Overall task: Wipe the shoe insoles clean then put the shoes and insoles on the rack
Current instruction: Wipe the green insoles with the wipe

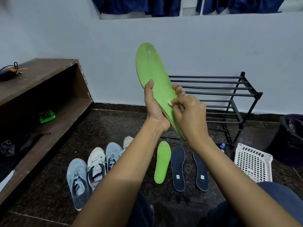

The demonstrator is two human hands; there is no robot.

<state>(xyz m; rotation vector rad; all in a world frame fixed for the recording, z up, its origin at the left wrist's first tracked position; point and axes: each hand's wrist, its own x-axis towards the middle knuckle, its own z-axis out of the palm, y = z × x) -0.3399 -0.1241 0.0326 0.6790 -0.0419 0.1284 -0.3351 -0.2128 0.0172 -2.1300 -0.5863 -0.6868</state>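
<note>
Student: Where is the task's item?
Tutor: Held up at mid-frame, the green insole (152, 74) stands nearly upright before the pale wall, toe end high and far, heel end low by the wrists.
Student: How do the fingers lie?
Tutor: The left hand (155, 110) grips the insole from its left edge. The thumb lies along the front face and the fingers curl round the back, their tips showing at the right edge. The right hand (188, 113) has its fingers curled close together, pinching a small white wad (170, 103) against the insole's front face.
Student: And on the floor?
Tutor: Near centre on the dark speckled floor lie a second green insole (162, 162) and, to its right, two navy insoles (177, 169). Left of these stand four sneakers (95, 166) in a row, grey and white alternating. The black shoe rack (229, 95) stands far right against the wall. A white perforated basket (253, 163) sits near right. A wooden shelf unit (49, 71) holding a green packet (47, 115) runs along the left.
</note>
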